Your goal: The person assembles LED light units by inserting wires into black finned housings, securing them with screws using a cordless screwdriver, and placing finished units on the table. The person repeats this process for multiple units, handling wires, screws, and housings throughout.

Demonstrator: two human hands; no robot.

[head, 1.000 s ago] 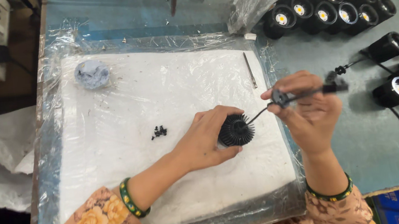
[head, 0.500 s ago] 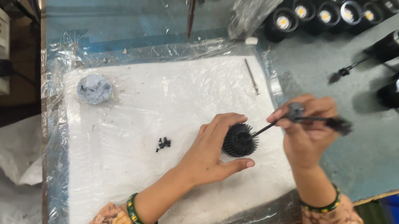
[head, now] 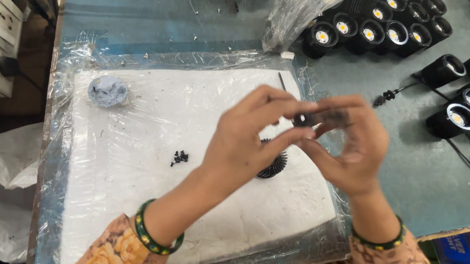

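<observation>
Both my hands are raised together above the white pad point(head: 133, 160). My left hand point(head: 247, 139) and my right hand point(head: 350, 149) pinch a small dark tool or part point(head: 321, 119) between their fingertips; it is blurred. A black finned heat sink point(head: 273, 166) lies on the pad under my left hand, partly hidden by it. A small heap of black screws point(head: 179, 157) sits on the pad to the left.
A crumpled grey-blue wad point(head: 107, 92) lies at the pad's far left corner. Several black spotlight housings point(head: 375, 24) stand at the back right, more point(head: 464, 102) with cables at the right. A clear plastic bag point(head: 306, 5) covers some. A thin rod point(head: 282, 81) lies near the pad's far edge.
My left hand has let go of the heat sink and lifted to meet my right hand. Both now hold the small dark tool, which earlier only my right hand held against the heat sink.
</observation>
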